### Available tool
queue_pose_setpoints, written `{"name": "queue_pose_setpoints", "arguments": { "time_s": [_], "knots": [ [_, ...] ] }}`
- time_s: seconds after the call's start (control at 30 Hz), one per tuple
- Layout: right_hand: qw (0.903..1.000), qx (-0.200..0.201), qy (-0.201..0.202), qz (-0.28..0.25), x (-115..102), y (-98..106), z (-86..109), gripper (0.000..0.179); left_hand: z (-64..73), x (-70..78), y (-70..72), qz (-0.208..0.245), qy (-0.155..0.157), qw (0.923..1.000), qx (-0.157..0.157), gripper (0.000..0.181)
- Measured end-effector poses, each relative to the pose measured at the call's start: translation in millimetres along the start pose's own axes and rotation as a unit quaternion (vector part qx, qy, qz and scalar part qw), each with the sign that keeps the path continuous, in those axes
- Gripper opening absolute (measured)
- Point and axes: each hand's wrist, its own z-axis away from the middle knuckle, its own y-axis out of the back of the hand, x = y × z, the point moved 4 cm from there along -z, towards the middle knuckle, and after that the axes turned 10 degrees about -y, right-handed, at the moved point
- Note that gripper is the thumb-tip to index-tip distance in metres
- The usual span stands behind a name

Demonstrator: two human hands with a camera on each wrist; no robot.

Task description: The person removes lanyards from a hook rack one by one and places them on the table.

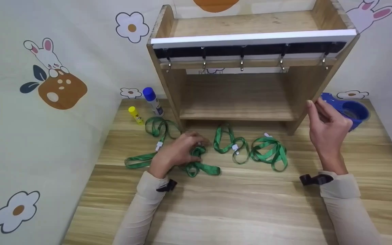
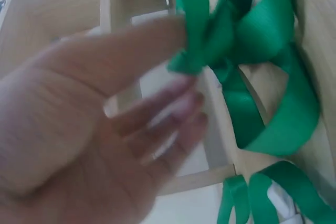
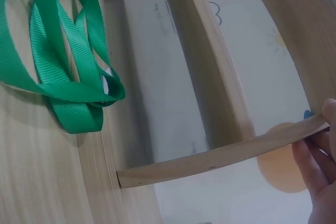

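My left hand (image 1: pixel 179 149) reaches down over a green lanyard (image 1: pixel 210 169) lying in loops on the wooden table. In the left wrist view its thumb and fingers pinch a fold of the ribbon (image 2: pixel 194 51); the exact grip is blurred. My right hand (image 1: pixel 330 131) grips the right side panel (image 1: pixel 339 63) of a wooden rack, and the right wrist view shows its fingers (image 3: pixel 310 169) round the panel's edge. Other green lanyards with white clips lie around: one at the left (image 1: pixel 141 160), one in the middle (image 1: pixel 218 141), one at the right (image 1: pixel 271 151).
Several metal hooks (image 1: pixel 242 63) hang from a dark strip across the rack's front. A blue-capped glue stick (image 1: pixel 153 102) and a small yellow stick (image 1: pixel 136 115) stand left of the rack. Behind my right hand sits a blue tape dispenser-like object (image 1: pixel 356 112).
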Motion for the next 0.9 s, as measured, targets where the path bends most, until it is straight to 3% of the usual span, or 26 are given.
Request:
{"name": "queue_pose_setpoints", "arguments": {
  "time_s": [0.13,0.27,0.37,0.6,0.77,0.9],
  "knots": [
    [1.0,-0.001,-0.008,0.002,0,0,-0.3,0.027,0.3,-0.9,-0.9,0.001,0.016,0.9999,-0.005,0.057],
    [0.9999,-0.004,-0.012,0.006,1,0,-0.2,0.028,-4.3,0.8,-4.4,0.026,-0.025,0.9993,0.008,0.042],
    [0.9999,-0.009,-0.005,0.011,0,1,-0.1,0.028,-9.0,4.4,-10.0,0.037,-0.037,0.9985,0.013,0.033],
    [0.9999,-0.005,-0.002,0.01,1,1,0.4,0.027,-18.0,10.2,-19.1,0.038,-0.002,0.9985,0.04,0.028],
    [1.0,-0.003,-0.001,0.001,-8,-1,2.7,0.026,-13.4,7.2,-12.4,0.063,0.014,0.9962,0.058,0.032],
    [1.0,0.005,-0.004,-0.008,-21,-2,4.2,0.024,-8.2,2.4,3.4,0.076,0.016,0.9924,0.095,0.038]
  ]
}}
